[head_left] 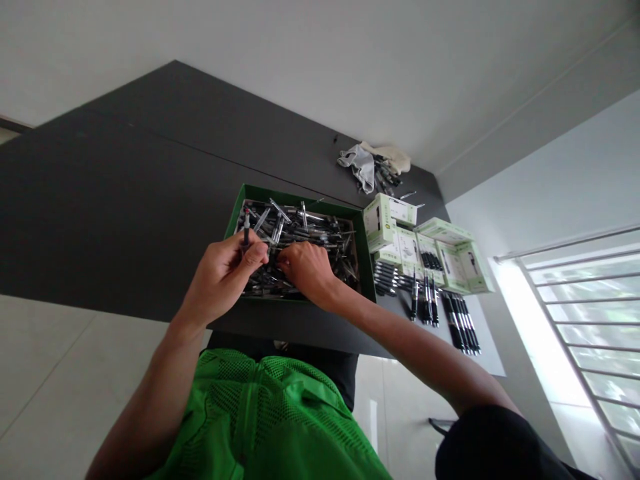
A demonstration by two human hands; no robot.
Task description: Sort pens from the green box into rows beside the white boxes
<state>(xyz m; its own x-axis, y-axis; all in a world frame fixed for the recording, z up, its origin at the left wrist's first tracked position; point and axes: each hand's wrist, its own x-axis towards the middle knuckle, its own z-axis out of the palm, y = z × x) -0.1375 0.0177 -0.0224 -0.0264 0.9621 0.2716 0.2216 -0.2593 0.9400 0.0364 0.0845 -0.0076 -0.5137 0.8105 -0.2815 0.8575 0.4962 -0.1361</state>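
Note:
My left hand (220,275) is closed on a slim dark pen part (247,225), held upright with a small red bit at its top. My right hand (309,268) reaches down into the pile of loose pen parts (323,232), its fingers curled and pressed together. What those fingers pinch, if anything, is hidden. Black, clear and silver pen pieces fill a shallow green box (369,267) in a jumble, some tilted over others. Both hands are above this box, close to each other.
Right of the green box stand light green and white cartons (379,223), one holding black pens. Rows of black pens (463,323) lie in front of them. Farther back, gloves (361,165) lie beside more dark pens. The dark table (125,193) meets a wall behind; a barred window is at right.

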